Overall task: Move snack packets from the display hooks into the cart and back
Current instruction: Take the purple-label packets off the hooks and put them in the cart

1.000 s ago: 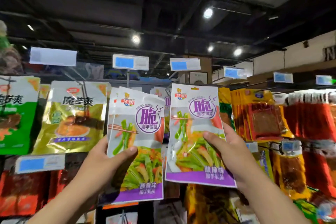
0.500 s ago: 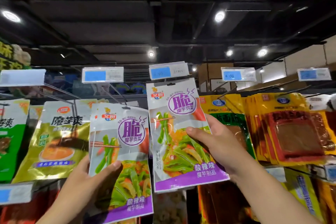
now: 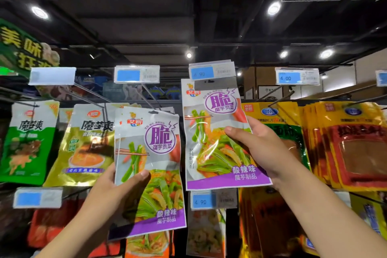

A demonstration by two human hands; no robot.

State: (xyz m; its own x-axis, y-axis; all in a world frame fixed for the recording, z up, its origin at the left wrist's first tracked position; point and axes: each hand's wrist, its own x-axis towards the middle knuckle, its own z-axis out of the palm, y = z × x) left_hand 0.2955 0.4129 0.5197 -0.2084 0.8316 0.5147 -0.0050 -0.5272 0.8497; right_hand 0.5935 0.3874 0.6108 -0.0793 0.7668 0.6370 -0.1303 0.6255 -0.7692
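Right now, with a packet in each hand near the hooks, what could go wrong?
1. The right packet sits just under the price tag; pushing it up may knock the tag loose.
2. The left hand holds the left packet by one edge only; it might slip.

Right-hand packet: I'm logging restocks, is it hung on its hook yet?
Cannot tell: right hand holds the packet, top just under the price tag; hook hidden.

Left packet [image 3: 159, 174] lower than right packet [image 3: 206, 148]
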